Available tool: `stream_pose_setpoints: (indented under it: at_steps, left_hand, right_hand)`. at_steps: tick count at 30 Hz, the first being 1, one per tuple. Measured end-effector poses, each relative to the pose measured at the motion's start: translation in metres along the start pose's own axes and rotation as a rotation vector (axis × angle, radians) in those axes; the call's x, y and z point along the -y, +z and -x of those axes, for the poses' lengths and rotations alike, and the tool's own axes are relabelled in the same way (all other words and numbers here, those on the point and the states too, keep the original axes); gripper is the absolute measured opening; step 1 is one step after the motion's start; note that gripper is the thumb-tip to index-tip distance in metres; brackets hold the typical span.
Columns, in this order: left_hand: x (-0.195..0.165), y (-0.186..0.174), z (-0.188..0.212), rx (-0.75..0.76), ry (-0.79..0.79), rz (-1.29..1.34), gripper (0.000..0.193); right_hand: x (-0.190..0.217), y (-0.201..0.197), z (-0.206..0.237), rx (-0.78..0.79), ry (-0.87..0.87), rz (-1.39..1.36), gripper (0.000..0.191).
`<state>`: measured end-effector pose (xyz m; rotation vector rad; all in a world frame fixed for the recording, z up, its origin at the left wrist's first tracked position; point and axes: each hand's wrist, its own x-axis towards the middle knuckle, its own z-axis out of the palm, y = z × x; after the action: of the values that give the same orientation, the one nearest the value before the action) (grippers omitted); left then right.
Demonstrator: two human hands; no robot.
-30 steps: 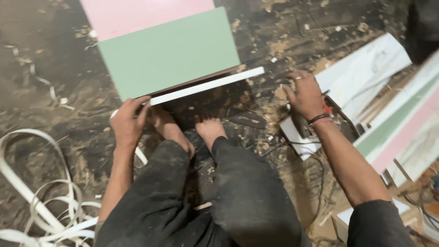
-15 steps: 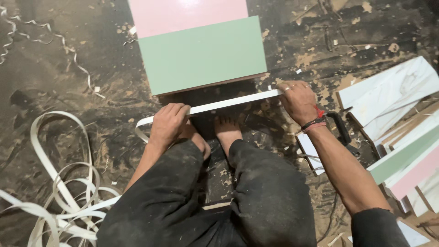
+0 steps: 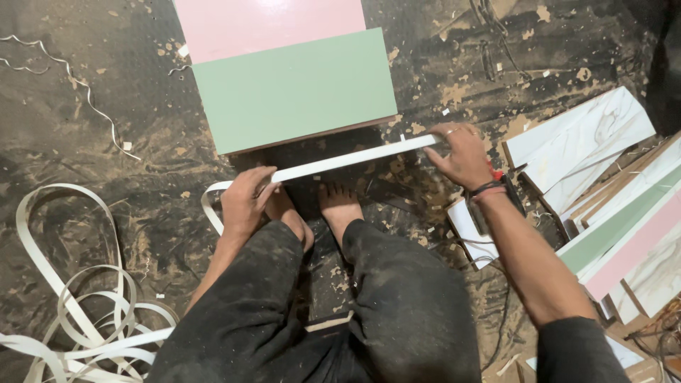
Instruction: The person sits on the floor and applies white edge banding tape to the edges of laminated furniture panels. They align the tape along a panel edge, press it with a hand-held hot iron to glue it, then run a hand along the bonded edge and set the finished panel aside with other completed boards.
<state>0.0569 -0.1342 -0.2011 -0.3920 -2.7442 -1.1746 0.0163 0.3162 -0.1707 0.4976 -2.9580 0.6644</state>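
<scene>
A long white edge-banding strip is held stretched across the floor just in front of the green panel, above two bare feet. The left hand is closed around the strip's near end, fingers curled over it; beyond that hand the strip loops back loosely — a sign that it is thin, light and flexible rather than stiff. The right hand is laid on the far end, fingers together and pressing down, though whether the strip is pinched or only pressed flat cannot be told from this angle. The strip is likely to sag or twist if gripped at one point only, so a hold at both ends, kept taut, suits it. Its smooth face may slip under dusty fingers. More coiled strip lies at the left on the dusty floor.
</scene>
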Motion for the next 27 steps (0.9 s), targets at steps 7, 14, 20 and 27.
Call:
stream_pose_setpoints:
  at_steps: [7, 14, 20, 27]
  left_hand:
    - [0.013, 0.009, 0.007, 0.127, -0.329, 0.384, 0.037]
    - [0.020, 0.004, -0.002, 0.146, -0.287, 0.384, 0.036]
    - [0.023, 0.011, 0.001, 0.140, -0.206, 0.336, 0.040]
    - [0.019, 0.010, 0.006, 0.090, -0.180, 0.211, 0.030]
  right_hand:
    - [0.000, 0.019, -0.050, 0.548, 0.276, 0.043, 0.057]
    - [0.047, 0.030, -0.083, 0.565, 0.087, 0.107, 0.053]
    - [0.173, 0.131, -0.105, 0.483, -0.282, -0.018, 0.050]
    - [0.138, 0.097, -0.095, 0.471, -0.216, 0.010, 0.045]
